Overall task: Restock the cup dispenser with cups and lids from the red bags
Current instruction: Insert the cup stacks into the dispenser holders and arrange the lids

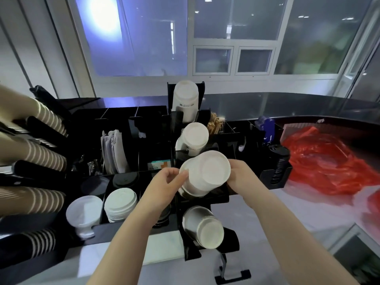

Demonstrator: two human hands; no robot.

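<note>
A stack of white paper cups (205,173) lies tilted in the third slot of the black cup dispenser (223,196), bottoms toward me. My left hand (166,186) grips its left side and my right hand (240,175) holds its right side. Other white cup stacks fill the slots above (194,138), at the top (186,99) and below (203,227). White lids (120,204) and black lids (125,179) sit in compartments to the left. The red bags (329,165) lie crumpled on the counter at the right.
Brown ribbed cups (41,155) stick out of holders along the left edge. A black organizer (144,118) holds napkins (114,149), stirrers (214,122) and packets. A stack of black lids (277,163) stands beside the red bags. Grey counter (298,212) extends to the right.
</note>
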